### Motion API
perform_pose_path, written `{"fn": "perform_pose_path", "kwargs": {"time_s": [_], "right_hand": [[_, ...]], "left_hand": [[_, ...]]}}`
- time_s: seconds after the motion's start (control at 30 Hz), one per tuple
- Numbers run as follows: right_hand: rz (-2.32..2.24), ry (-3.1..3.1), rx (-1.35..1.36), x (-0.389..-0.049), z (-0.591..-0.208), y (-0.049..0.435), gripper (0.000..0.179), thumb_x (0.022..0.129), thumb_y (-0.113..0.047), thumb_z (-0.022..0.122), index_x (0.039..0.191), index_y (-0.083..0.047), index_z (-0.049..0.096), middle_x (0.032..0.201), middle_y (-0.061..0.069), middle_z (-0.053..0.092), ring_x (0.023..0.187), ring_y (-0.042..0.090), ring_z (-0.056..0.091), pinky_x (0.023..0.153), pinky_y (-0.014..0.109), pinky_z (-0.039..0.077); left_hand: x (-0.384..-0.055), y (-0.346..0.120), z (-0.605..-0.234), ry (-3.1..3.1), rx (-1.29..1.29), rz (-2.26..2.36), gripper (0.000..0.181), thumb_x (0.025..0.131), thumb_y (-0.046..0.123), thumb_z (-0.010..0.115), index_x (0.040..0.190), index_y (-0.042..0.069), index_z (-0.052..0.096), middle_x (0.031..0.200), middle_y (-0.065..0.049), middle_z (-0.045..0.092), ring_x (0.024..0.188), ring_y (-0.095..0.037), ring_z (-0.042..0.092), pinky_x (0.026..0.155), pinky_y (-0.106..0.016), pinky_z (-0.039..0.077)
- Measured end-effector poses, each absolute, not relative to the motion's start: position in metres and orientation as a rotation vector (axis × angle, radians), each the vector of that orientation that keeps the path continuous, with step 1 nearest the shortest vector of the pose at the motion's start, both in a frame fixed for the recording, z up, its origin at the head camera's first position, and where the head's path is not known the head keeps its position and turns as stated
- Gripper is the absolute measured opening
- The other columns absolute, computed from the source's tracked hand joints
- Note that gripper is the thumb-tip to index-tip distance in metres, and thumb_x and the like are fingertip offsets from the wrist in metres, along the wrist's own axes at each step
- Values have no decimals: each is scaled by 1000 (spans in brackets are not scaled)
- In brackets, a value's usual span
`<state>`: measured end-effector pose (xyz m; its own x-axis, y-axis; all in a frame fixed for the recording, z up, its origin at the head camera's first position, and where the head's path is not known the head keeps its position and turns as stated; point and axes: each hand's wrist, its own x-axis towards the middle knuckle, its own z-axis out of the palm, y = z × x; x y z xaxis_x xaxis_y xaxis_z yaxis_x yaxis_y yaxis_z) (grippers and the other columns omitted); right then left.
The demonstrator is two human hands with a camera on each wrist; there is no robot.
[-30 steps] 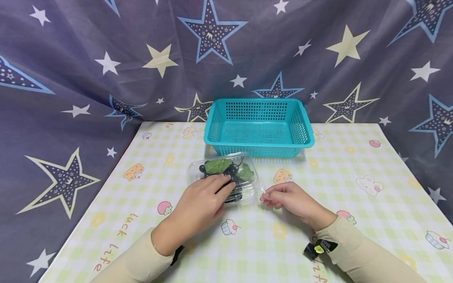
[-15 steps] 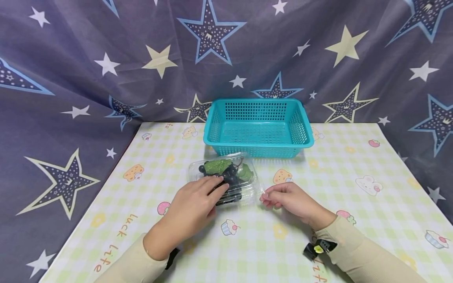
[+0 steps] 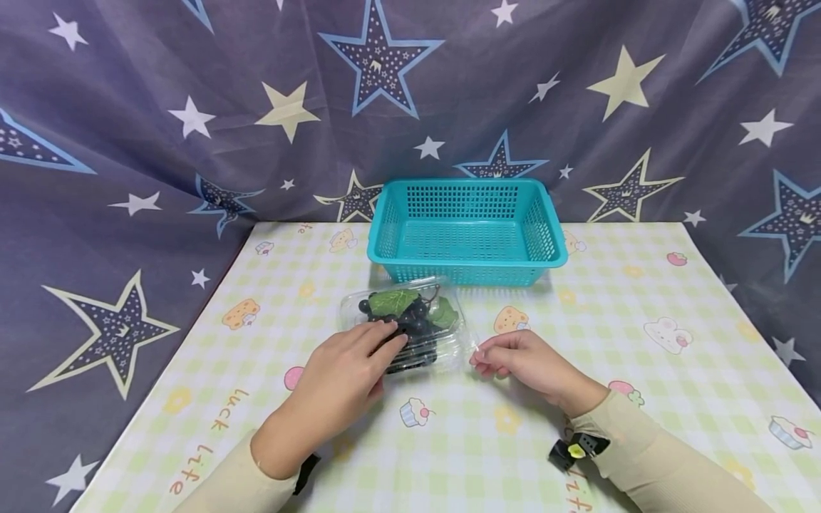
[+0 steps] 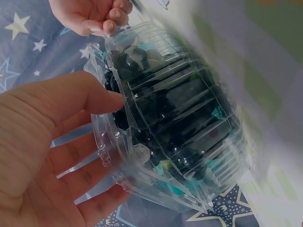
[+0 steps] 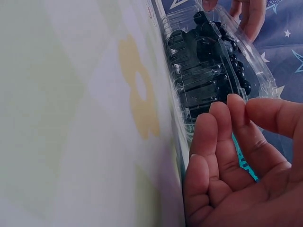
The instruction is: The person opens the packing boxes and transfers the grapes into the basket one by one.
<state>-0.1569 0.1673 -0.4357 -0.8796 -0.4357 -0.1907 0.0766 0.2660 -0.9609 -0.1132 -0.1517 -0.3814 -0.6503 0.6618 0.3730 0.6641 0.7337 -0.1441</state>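
Note:
A clear plastic clamshell box (image 3: pixel 454 353) lies on the table in the head view. Through its plastic show a bunch of dark grapes (image 3: pixel 417 324) and green leaves (image 3: pixel 393 302). My left hand (image 3: pixel 343 370) rests over the box's near left part, fingers fairly straight across the lid. In the left wrist view its thumb (image 4: pixel 102 97) touches the rim, and the other fingers are behind the clear plastic. At the box's right corner, my right hand (image 3: pixel 529 365) pinches the plastic edge between thumb and index finger; the right wrist view shows its other fingers curled.
Just behind the box stands a turquoise plastic basket (image 3: pixel 468 273) with perforated walls and nothing visible inside. A printed checked cloth (image 3: pixel 641 306) covers the table. Dark star-patterned fabric (image 3: pixel 410 149) hangs at the back and the left side.
My left hand has slid left and slightly nearer along the lid, baring more of the box's front. The right hand stays at its corner, and the box has hardly moved.

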Motion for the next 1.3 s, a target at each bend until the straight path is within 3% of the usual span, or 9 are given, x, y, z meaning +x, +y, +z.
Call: {"fn": "perform_pose_path", "kwargs": {"time_s": [1.03,1.3], "right_hand": [[-1655,2115,-304,-157,-432,168,27,96,-15,65,111,6,74,102,19,78,89,23,75,77,29,56],[-1647,2124,-289,-157,-431,167,27,95,-15,66,111,5,75,101,18,78,89,23,74,77,29,56]], "left_hand": [[-104,-162,-383,-2609,-954,-29,68,79,9,82,144,14,61,148,-12,58,132,-33,60,103,-49,54],[-103,-162,-382,-2639,-979,-63,72,75,5,84,143,12,61,149,-14,57,135,-35,57,98,-45,57]]}}
